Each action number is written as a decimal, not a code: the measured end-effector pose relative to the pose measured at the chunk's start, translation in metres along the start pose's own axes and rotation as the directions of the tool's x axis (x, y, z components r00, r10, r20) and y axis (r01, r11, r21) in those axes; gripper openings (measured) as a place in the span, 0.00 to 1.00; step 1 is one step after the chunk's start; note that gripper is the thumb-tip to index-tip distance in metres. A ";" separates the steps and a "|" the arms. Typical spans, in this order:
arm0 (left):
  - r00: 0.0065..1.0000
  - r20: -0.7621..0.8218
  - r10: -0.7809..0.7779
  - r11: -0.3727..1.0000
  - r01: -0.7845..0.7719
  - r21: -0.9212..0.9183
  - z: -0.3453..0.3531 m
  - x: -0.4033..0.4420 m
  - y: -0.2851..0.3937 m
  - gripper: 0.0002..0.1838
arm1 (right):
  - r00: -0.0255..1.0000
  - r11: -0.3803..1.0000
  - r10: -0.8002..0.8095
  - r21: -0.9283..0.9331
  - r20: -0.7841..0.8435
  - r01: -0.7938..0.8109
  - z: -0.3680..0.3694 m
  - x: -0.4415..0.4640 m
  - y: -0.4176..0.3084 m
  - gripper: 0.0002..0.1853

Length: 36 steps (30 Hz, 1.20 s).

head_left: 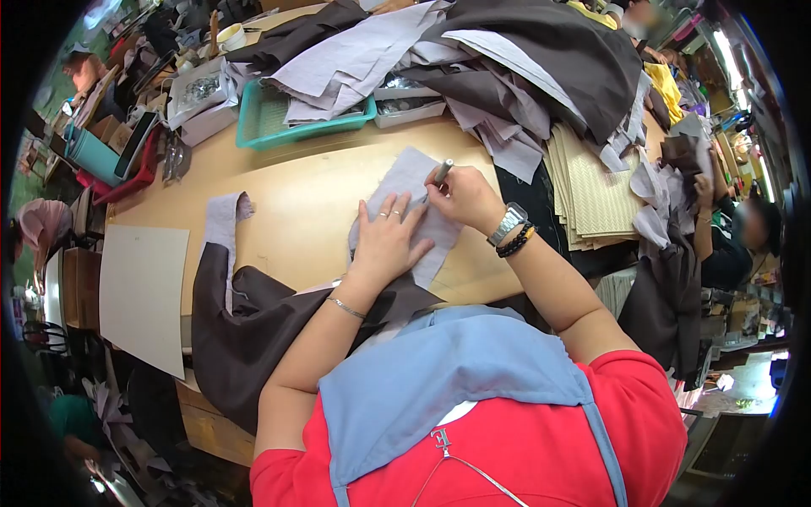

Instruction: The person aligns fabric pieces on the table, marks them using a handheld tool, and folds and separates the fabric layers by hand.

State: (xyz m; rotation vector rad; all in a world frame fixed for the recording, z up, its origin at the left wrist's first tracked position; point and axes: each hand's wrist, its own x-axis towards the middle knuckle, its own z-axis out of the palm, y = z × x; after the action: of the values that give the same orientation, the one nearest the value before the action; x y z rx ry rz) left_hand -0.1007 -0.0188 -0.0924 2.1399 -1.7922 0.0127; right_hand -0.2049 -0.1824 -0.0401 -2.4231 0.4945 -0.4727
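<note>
On the wooden table lies a light grey-lilac fabric piece (pixel 407 171). My left hand (pixel 384 239) rests flat on it, fingers spread, holding nothing. A grey marker pen (pixel 444 171) is gripped in my right hand (pixel 463 196), which is over the fabric's right side; the pen's tip is hidden by the fingers. Dark brown fabric (pixel 253 317) with a light strip (pixel 221 221) spreads from the table's front left edge beneath my left forearm.
Behind the hands are a teal tray (pixel 249 118) and heaped dark and light fabric (pixel 541 51). Patterned sheets (pixel 591 190) are stacked at the right. A white board (pixel 144 287) lies at the left. Another person (pixel 731 245) is at the far right.
</note>
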 end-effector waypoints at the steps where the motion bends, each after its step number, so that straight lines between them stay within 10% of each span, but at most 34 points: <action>1: 1.000 0.003 -0.002 1.000 0.002 -0.003 0.000 0.000 0.000 0.33 | 1.000 0.999 0.023 0.038 0.003 -0.024 0.000 0.001 0.002 0.07; 9: 0.999 0.038 -0.011 1.000 0.012 -0.026 -0.002 0.001 0.000 0.34 | 0.996 0.973 0.082 0.212 0.034 -0.087 -0.004 -0.004 0.008 0.08; 18: 0.999 0.042 -0.011 0.999 0.012 -0.033 -0.001 0.003 0.000 0.33 | 0.992 0.992 -0.127 -0.025 -0.006 0.127 0.002 0.002 0.011 0.06; 28: 1.000 0.004 0.017 1.000 -0.016 -0.011 0.001 0.001 0.000 0.31 | 0.985 0.986 -0.018 -0.167 -0.171 -0.011 -0.018 0.010 0.050 0.06; 36: 1.000 0.014 0.005 0.999 -0.005 -0.040 -0.001 0.004 0.000 0.34 | 0.958 0.965 0.031 0.258 -0.285 0.045 -0.017 0.001 0.057 0.06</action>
State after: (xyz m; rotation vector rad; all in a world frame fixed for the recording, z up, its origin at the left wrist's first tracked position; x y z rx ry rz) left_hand -0.0993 -0.0219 -0.0905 2.1127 -1.7906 -0.0370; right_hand -0.2250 -0.2334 -0.0625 -2.1115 0.5100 -0.8466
